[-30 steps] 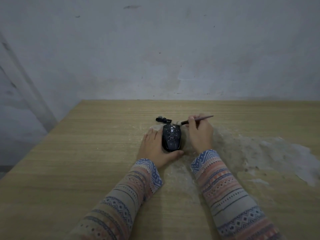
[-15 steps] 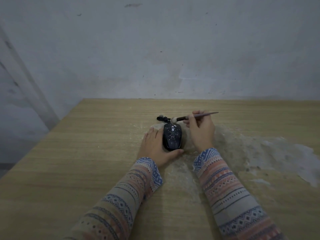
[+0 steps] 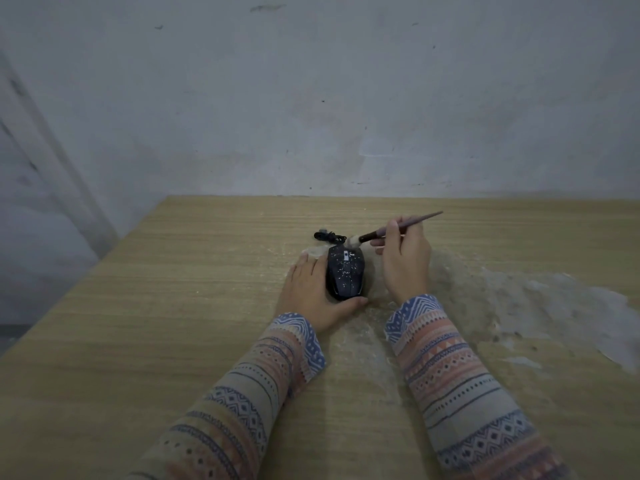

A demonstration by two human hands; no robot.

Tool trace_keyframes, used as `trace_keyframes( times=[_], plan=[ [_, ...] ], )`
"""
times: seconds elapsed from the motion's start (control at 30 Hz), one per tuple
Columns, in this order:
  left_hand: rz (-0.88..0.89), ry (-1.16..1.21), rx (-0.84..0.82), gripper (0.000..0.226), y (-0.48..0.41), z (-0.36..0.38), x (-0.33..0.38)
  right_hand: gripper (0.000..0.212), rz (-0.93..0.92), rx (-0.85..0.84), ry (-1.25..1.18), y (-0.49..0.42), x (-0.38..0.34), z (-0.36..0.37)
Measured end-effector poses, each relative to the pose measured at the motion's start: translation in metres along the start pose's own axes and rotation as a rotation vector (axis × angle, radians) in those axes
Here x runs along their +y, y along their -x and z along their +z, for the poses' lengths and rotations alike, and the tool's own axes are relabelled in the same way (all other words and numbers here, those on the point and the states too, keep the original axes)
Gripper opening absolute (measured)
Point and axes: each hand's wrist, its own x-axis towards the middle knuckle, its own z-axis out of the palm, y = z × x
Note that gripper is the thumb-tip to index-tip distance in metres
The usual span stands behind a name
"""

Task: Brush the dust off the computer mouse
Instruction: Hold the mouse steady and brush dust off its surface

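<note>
A black computer mouse [image 3: 345,271] speckled with white dust lies on the wooden table [image 3: 173,306]. Its bundled black cable [image 3: 327,236] sits just behind it. My left hand [image 3: 313,292] lies flat against the mouse's left side, thumb curled around its near end. My right hand [image 3: 403,261] holds a thin brush [image 3: 398,229] by its handle. The pale bristle tip sits at the mouse's far right corner, and the handle points up and to the right.
A wide patch of whitish dust and residue [image 3: 519,306] spreads over the table to the right of the mouse. A grey wall [image 3: 311,98] rises behind the table's far edge. The table's left edge runs diagonally at the left.
My right hand has lifted and moved away from me with the brush. The bristle tip stays near the mouse's far end. The left hand and the mouse hold still.
</note>
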Motion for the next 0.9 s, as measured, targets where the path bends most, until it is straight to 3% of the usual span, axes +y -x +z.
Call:
trace_keyframes(
  times=[0.9],
  plan=[
    [0.004,0.004,-0.003,0.111,0.0004,-0.0015,0.0009,0.015,-0.111,0.057,0.113,0.0026,-0.0072,-0.0072]
  ],
)
